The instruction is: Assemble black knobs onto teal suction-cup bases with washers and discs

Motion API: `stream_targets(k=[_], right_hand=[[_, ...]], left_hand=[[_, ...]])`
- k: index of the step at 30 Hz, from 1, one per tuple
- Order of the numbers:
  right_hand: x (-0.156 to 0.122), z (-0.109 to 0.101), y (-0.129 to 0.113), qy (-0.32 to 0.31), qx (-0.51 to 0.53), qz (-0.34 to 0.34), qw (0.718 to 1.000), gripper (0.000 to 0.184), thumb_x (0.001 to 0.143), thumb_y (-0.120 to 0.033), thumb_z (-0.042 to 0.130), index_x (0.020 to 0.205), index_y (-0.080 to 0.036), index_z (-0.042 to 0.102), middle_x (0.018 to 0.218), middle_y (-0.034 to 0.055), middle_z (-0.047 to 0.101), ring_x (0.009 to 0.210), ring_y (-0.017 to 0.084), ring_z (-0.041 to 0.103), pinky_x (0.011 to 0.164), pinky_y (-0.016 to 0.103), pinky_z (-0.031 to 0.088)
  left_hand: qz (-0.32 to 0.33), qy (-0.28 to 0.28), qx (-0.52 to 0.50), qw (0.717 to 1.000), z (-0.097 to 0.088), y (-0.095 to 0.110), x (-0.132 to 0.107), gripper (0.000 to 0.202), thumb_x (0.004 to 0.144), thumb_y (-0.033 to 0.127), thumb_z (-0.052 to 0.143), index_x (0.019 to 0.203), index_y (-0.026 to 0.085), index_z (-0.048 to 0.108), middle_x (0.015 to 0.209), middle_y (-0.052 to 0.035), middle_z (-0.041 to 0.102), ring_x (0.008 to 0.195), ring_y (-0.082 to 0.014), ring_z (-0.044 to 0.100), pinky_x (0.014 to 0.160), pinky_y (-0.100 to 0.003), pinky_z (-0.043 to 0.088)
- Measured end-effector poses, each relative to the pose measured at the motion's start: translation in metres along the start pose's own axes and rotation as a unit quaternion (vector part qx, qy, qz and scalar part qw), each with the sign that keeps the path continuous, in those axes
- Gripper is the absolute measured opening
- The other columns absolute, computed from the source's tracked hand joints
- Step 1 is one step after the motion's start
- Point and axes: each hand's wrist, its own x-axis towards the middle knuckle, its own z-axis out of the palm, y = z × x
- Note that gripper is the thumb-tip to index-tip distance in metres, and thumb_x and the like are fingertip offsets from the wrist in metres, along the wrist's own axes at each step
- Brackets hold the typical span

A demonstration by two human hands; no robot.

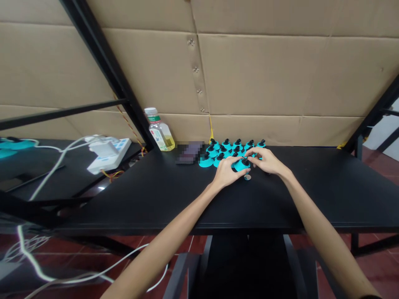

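Several small teal parts with black knobs (226, 146) stand in rows at the back of a black table (156, 195). Both my hands meet at the nearest teal part (241, 165). My left hand (226, 172) curls round its left side. My right hand (264, 161) pinches the black knob on top of it with the fingertips. A small round silvery piece (247, 177) lies on the table just in front of my hands.
A plastic bottle of yellow liquid (159, 133) stands at the back left beside a dark flat object (189, 153). A white power strip (109, 153) with cables lies on the neighbouring table. Black frame bars cross the left; cardboard lines the wall behind.
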Motion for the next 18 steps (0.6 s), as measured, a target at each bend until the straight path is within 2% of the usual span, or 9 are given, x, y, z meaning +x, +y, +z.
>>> stream_targets(k=[3,5,7,10,14,18], right_hand=[[0.0001,0.0026,-0.0031,0.028,-0.070,0.034,0.997,0.026,0.088,-0.044,0.055,0.093,-0.021,0.064,0.085,0.0020,0.066,0.062,0.012,0.054,0.060,0.027,0.037],[0.0008,0.0043,-0.0044,0.024,-0.100,0.054,0.993,0.027,0.086,-0.046,0.057,0.089,-0.021,0.065,0.075,0.0004,0.064,0.062,0.012,0.053,0.057,0.026,0.035],[0.0016,0.0049,-0.0045,0.014,-0.090,0.052,0.995,0.021,0.085,-0.040,0.060,0.089,-0.020,0.065,0.072,-0.0007,0.063,0.060,0.012,0.052,0.057,0.025,0.035],[0.0021,0.0037,-0.0040,0.005,-0.052,0.020,0.998,0.014,0.082,-0.028,0.062,0.094,-0.020,0.065,0.078,-0.0009,0.064,0.061,0.010,0.052,0.060,0.025,0.038],[0.0013,0.0017,-0.0060,-0.011,-0.022,-0.017,1.000,0.021,0.077,-0.011,0.058,0.095,-0.019,0.065,0.089,0.0008,0.065,0.062,0.009,0.054,0.064,0.026,0.042],[0.0004,0.0023,-0.0104,-0.006,-0.015,-0.046,0.999,0.023,0.071,-0.002,0.053,0.083,-0.018,0.065,0.090,0.0015,0.062,0.065,0.009,0.056,0.065,0.026,0.043]], left_hand=[[0.015,0.010,0.034,0.999,0.0006,-0.0016,0.0000,0.045,0.070,0.044,0.076,0.108,0.020,0.070,0.105,-0.0072,0.073,0.099,-0.0248,0.065,0.089,-0.042,0.051],[0.021,0.009,0.053,0.998,0.0009,-0.0025,-0.0001,0.045,0.070,0.043,0.077,0.108,0.020,0.069,0.106,-0.0072,0.072,0.102,-0.0261,0.064,0.090,-0.044,0.049],[0.024,0.003,0.064,0.998,0.0011,-0.0029,-0.0003,0.045,0.071,0.044,0.077,0.110,0.022,0.069,0.106,-0.0064,0.072,0.103,-0.0264,0.063,0.090,-0.045,0.048],[0.024,-0.008,0.066,0.998,0.0015,-0.0030,-0.0005,0.046,0.071,0.045,0.076,0.111,0.023,0.068,0.107,-0.0061,0.072,0.103,-0.0264,0.063,0.090,-0.045,0.048],[0.023,-0.026,0.063,0.997,0.0010,-0.0030,0.0000,0.046,0.072,0.046,0.075,0.111,0.023,0.069,0.106,-0.0060,0.072,0.102,-0.0262,0.063,0.089,-0.043,0.048],[0.016,-0.021,0.054,0.998,-0.0005,-0.0027,0.0009,0.045,0.072,0.049,0.073,0.107,0.020,0.071,0.103,-0.0064,0.073,0.097,-0.0256,0.065,0.087,-0.041,0.049]])
